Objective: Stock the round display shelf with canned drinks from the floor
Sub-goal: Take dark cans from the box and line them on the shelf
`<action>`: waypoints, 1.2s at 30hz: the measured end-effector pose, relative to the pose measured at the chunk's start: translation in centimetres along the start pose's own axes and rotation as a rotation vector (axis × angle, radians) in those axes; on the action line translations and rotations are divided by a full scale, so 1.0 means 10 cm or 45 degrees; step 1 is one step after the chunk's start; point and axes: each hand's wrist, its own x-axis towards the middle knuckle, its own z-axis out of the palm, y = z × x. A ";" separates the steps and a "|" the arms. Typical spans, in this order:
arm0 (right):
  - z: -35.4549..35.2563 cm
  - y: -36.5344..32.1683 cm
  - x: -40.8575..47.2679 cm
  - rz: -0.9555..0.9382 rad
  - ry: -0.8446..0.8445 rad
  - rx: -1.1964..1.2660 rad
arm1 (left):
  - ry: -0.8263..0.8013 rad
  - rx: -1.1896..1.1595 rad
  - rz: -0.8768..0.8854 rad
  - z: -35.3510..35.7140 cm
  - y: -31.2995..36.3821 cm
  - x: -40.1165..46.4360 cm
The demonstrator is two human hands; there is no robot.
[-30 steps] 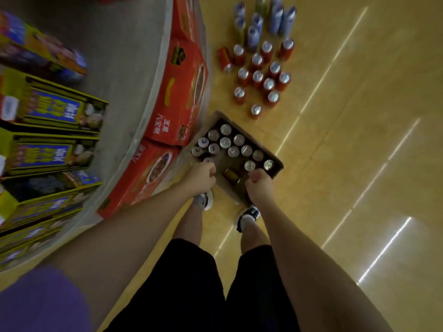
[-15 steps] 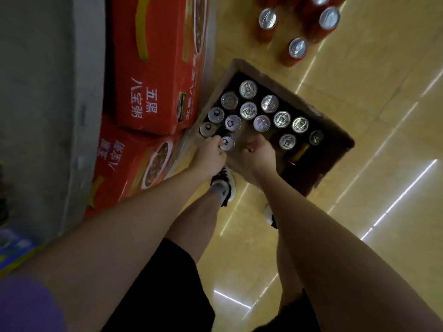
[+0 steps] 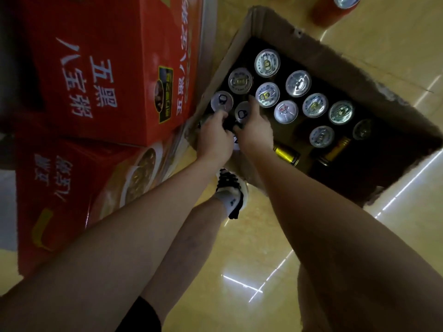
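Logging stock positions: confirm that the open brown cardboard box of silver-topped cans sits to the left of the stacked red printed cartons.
Not quite. In the head view the open brown cardboard box of silver-topped cans sits to the right of the stacked red printed cartons, not the left.

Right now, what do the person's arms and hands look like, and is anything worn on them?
Both forearms are bare: no sleeves, gloves, watch or rings show on the left hand or the right hand. The nearest clothing is a dark hem at the lower edge.
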 end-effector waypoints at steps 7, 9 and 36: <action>-0.37 -0.14 -0.14 -0.100 -0.007 -0.106 | -0.062 0.061 0.021 -0.17 0.05 -0.15; -0.53 -0.14 -0.42 -0.131 -0.012 -0.090 | -0.082 0.062 -0.013 -0.28 0.08 -0.29; -4.68 -2.96 -5.46 -1.069 -0.236 -0.332 | 0.366 -0.595 0.496 -3.74 2.71 -4.67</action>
